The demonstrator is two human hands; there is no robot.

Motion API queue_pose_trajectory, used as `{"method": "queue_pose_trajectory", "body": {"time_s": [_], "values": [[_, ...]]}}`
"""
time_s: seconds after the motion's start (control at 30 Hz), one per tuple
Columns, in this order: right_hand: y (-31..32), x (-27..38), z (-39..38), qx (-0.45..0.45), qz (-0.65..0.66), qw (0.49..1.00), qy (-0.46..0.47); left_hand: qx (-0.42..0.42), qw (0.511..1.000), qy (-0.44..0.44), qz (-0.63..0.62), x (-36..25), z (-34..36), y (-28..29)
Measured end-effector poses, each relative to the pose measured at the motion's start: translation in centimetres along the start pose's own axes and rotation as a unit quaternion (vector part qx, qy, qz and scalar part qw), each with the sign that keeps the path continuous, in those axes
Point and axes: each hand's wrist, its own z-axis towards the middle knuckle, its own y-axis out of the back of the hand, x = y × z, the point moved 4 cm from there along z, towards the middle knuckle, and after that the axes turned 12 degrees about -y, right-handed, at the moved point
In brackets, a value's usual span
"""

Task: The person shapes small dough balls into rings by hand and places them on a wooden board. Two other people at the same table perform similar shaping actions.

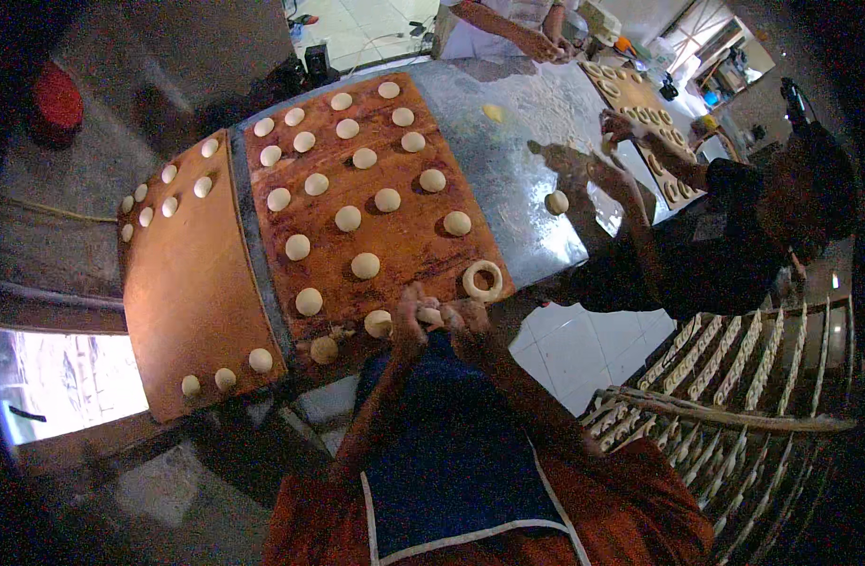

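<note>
My left hand [411, 319] and my right hand [468, 330] meet near the front edge of the middle wooden board [394, 245], both closed on a piece of pale dough [430, 315]. Fingers partly hide its shape. Just up and to the right lies a dough ring [482, 281] with a hole through it. A round dough ball [378, 324] is left of my left hand, and several more stand in rough rows across the board.
A second board [177, 292] with dough balls is at left. Rightward is a metal tabletop [489, 160], where a co-worker [781, 198] in dark clothes works dough; another person [489, 24] stands opposite. A slatted rack [725, 368] of shaped dough is at lower right.
</note>
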Motion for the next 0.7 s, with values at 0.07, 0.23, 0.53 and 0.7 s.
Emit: {"method": "queue_pose_trajectory", "body": {"time_s": [0.07, 0.23, 0.53, 0.7], "values": [[-0.1, 0.1, -0.2, 0.008, 0.013, 1.000, -0.013, 0.006, 1.000, -0.004, 0.010, -0.1, -0.1, 0.2], [-1.3, -0.2, -0.4, 0.022, 0.036, 0.999, -0.034, 0.021, 0.999, -0.010, 0.041, -0.2, -0.4, 1.0], [0.7, 0.9, 1.3, 0.035, 0.208, 0.969, -0.126, 0.039, 0.993, -0.038, 0.100, 0.0, -0.8, 1.0], [4.9, 4.2, 4.4, 0.000, 0.095, 0.990, -0.102, 0.040, 0.983, -0.063, 0.168, 0.8, -0.4, 1.1]]}}
